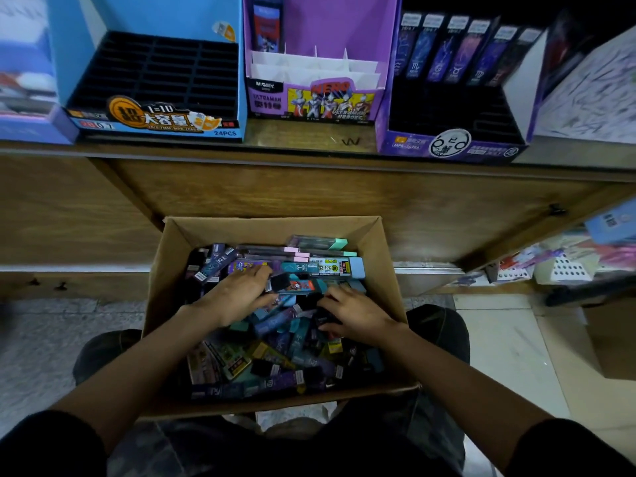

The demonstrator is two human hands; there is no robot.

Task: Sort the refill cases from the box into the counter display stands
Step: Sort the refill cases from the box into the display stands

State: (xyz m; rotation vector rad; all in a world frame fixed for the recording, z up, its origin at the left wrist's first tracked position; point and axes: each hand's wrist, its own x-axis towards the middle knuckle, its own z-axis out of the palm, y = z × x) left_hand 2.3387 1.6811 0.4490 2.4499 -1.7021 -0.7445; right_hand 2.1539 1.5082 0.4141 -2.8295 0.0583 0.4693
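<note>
Palms down, left hand (241,292) and right hand (356,313) touch refill cases (330,267).

Inside box (387,270), I can't see right hand (358,313) fingertips, buried among refill cases (275,325); right of box, shelf goods (564,263) blurred.

So the cardboard box (378,256) sits across the person's knees, right in front of the cabinet (309,194) under the counter (309,134). Refill cases (275,352) are heaped loose inside it. Both hands are down on the heap, the left hand (237,290) near the middle and the right hand (354,313) closer to the box's right wall. Up on the counter behind the box, three stands sit side by side. The slotted stand (151,74) is on the left. The Ultraman stand (309,101) is in the middle, with one case (266,25) in its back-left corner. The third stand (447,144) is on the right, with a row of cases (457,53) along its back.
</note>
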